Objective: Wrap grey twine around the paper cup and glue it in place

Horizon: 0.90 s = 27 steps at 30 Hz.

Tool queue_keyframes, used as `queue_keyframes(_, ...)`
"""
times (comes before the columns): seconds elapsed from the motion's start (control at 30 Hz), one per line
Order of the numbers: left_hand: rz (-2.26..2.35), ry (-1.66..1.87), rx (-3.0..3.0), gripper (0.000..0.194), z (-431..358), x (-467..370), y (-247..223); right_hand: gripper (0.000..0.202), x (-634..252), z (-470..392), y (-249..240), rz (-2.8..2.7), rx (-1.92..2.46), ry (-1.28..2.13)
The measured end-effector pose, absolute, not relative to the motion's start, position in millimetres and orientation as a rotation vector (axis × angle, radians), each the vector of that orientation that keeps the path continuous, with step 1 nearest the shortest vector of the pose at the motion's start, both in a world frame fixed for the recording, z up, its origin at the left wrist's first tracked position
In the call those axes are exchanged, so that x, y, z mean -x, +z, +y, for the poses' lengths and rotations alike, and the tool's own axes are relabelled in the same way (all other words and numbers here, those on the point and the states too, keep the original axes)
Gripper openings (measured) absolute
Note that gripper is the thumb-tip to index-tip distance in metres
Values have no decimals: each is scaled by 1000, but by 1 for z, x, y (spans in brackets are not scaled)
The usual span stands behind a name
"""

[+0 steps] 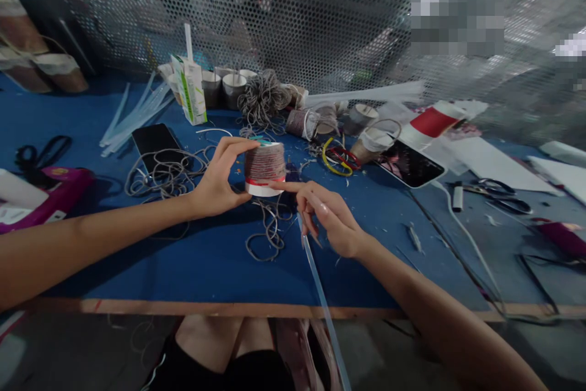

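Observation:
A small cup-like cylinder (265, 165) wound with brown-grey cord, with a red line and a white band at its lower end, is held above the blue table. My left hand (222, 179) grips it between the thumb below and fingers on top. The extended index finger of my right hand (327, 211) touches the red line at the cylinder's lower right. The other right fingers are curled round a long translucent stick (315, 275), which slants down past the table edge. Loose grey cord (270, 235) lies beneath the cylinder.
Behind are a drink carton (190, 92), a bundle of cord (263, 95) and several cord-wrapped cups. A dark phone (155, 141) lies left, another phone (412, 162) right. Yellow-handled pliers (336, 162), black scissors (503, 196) and a magenta glue gun (68, 190) lie around.

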<state>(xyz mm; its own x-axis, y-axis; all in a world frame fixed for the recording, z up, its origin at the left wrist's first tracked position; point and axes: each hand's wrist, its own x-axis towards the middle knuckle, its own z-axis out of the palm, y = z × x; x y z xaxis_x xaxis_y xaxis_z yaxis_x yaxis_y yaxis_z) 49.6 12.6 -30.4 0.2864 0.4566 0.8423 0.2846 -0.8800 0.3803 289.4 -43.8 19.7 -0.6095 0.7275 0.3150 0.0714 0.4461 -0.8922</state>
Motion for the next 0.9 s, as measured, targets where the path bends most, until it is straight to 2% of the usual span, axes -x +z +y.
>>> queue_keyframes(0.23, 682, 1646, -2275, 71, 13, -51, -33, 48, -287, -39, 21, -1529, 775, 1209)
queue_keyframes(0.37, 665, 1663, -2216, 72, 15, -51, -36, 46, -290, -35, 21, -1414, 705, 1108)
queue_keyframes(0.47, 692, 1657, -2246, 74, 16, -50, -36, 45, -292, -38, 21, -1509, 627, 993)
queue_keyframes(0.7, 697, 1644, -2309, 72, 14, -50, -33, 35, -289, -47, 24, -2239, 619, 946)
queue_keyframes(0.9, 708, 1641, -2208, 68, 13, -51, -35, 40, -290, -44, 20, -2010, 697, 1038)
